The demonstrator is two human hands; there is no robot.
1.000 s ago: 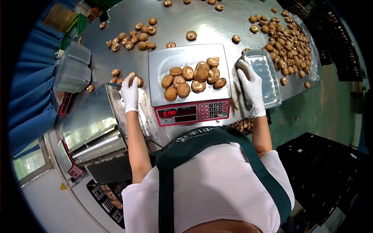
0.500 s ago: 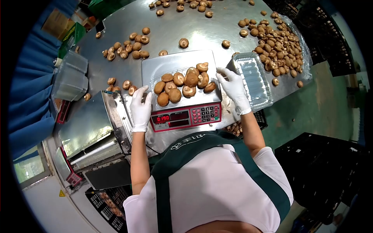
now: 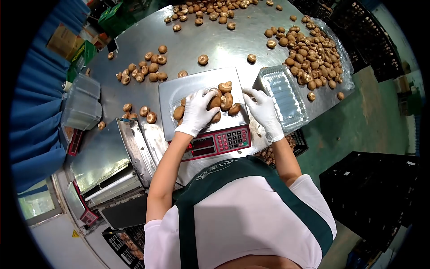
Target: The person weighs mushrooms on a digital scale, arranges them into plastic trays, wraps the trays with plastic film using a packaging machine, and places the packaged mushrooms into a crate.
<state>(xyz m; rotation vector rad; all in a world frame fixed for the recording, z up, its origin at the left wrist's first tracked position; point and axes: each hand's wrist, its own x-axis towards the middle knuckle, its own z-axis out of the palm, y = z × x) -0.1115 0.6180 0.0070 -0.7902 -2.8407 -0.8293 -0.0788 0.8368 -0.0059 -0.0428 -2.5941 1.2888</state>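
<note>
My left hand [image 3: 197,113], in a white glove, reaches over the mushrooms [image 3: 227,100] in a clear tray on the scale [image 3: 169,92]. Its fingers curve over several of them; whether it grips one cannot be made out. Part of the red display lies behind my left wrist. My right hand [image 3: 263,112], also gloved, is at the scale's right edge with its fingers apart and nothing in them. Beside it on the right stands a stack of clear plastic trays [image 3: 283,96].
A large mushroom pile [image 3: 313,58] lies on the metal table [image 3: 224,42] at the right, with a smaller group [image 3: 148,65] at the left. Clear containers [image 3: 82,102] stand at the left edge. A metal machine [image 3: 101,154] is left of the scale. Black crates [image 3: 367,193] are at the right.
My left hand has moved right, from the scale's left edge onto the mushrooms. My right hand remains by the scale's right edge. The view has shifted slightly.
</note>
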